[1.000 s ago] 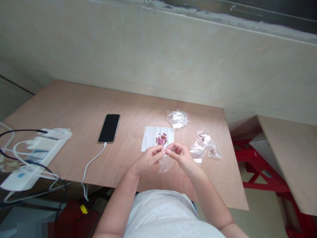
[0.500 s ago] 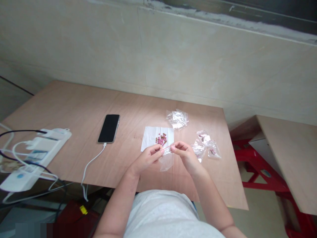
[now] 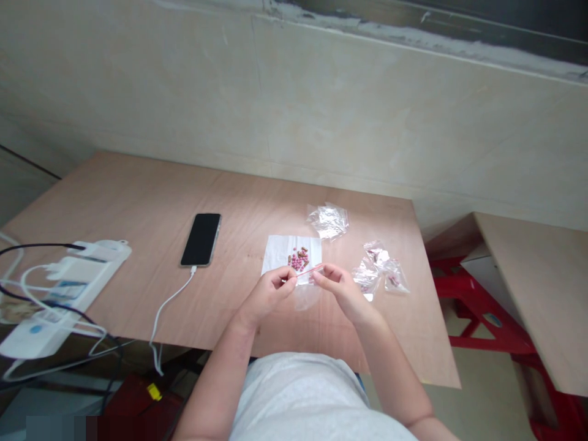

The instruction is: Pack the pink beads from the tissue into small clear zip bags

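Observation:
A clear zip bag (image 3: 307, 298) with a red line along its top edge hangs between my two hands, just in front of a white sheet (image 3: 274, 251). My left hand (image 3: 272, 293) pinches the left end of the red edge. The right end is gripped by the thumb and fingers of my right hand (image 3: 339, 286). Pink beads (image 3: 299, 262), with a few gold-brown capsule-shaped pieces among them, lie loose on the sheet beyond my fingers. Right of my right hand are several small clear bags (image 3: 379, 266) with pinkish contents.
A pile of clear bags (image 3: 329, 220) lies behind the sheet. To the left are a phone (image 3: 201, 239) on a white charging cable (image 3: 159, 318) and a power strip (image 3: 68, 300) with cords. A red stool (image 3: 478, 315) stands beyond the table's right edge.
My left hand has shifted slightly left along the bag's red edge, and more of that edge shows between my hands. The bag's lower part has risen a little.

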The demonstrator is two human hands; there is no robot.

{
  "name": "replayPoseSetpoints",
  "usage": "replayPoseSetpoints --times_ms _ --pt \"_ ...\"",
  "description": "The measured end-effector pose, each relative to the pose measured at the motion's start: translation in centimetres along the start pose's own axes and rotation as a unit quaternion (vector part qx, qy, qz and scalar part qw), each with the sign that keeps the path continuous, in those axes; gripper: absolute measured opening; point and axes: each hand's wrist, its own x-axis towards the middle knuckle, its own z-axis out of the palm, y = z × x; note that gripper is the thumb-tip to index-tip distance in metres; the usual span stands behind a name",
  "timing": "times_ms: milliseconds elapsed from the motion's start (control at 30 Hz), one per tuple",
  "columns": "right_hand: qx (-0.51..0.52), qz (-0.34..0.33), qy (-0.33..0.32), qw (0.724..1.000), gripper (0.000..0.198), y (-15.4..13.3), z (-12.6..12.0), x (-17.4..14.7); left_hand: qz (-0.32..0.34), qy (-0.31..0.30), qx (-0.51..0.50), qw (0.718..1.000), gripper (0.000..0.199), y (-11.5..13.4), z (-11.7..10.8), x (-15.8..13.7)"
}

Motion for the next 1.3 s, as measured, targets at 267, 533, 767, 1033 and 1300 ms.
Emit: replayPoseSetpoints --times_ms 267,533,767,1033,1300 --pt "-0.044 -0.037 0.033 0.998 0.022 0.0 0.3 0.1 -0.047 -0.057 -0.042 0.996 0.026 0.4 0.8 0.1" --pt "-0.036 -0.022 0.015 0.999 0.019 0.5 0.6 0.0 0.009 -0.029 0.040 0.999 0.027 0.3 0.9 0.6" --pt "0.005 -0.010 0.071 0.997 0.019 0.2 0.1 -0.4 -0.001 0.016 0.022 1.000 0.020 0.0 -0.1 0.3" --pt "-0.131 -0.072 0.110 0.983 0.024 0.6 -0.2 -0.6 0.065 0.081 0.103 0.989 0.017 -0.5 -0.5 0.7" --pt "-0.379 -0.188 0.073 0.903 0.007 -0.4 0.1 0.2 0.130 0.056 0.225 0.964 0.015 0.6 0.2 0.4"
